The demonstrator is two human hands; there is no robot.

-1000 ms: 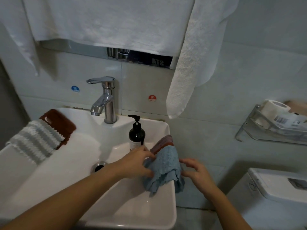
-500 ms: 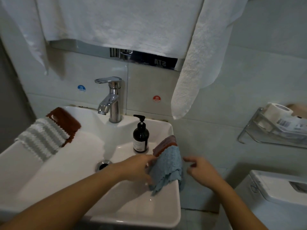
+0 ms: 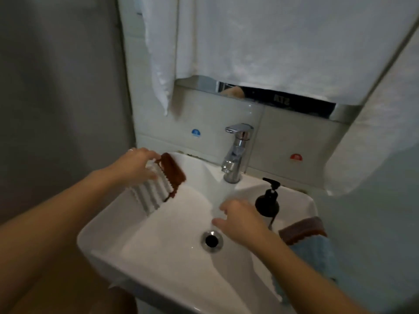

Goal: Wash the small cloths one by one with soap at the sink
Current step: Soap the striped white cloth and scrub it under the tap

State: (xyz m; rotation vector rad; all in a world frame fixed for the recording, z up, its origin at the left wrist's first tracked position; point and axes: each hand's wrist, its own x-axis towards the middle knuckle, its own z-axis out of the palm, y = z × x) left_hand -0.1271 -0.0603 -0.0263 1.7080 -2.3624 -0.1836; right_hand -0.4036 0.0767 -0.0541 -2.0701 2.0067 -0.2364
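Left hand at frame left, fingers curled onto white ribbed cloth draped over sink rim, brown cloth beneath. Right hand mid-frame, fingers loose, holding nothing, under tap stream. Risk: tugging top cloth drags brown one off rim. Mirrored "STA" above tap; wall stickers unreadable.

- Four small cloths: a striped one and a brown one on the sink's left rim, a brown-pink one and a blue one on the right.
- One soap bottle.
- One tap.
- One sink.
- Two hands: left hand, right hand.
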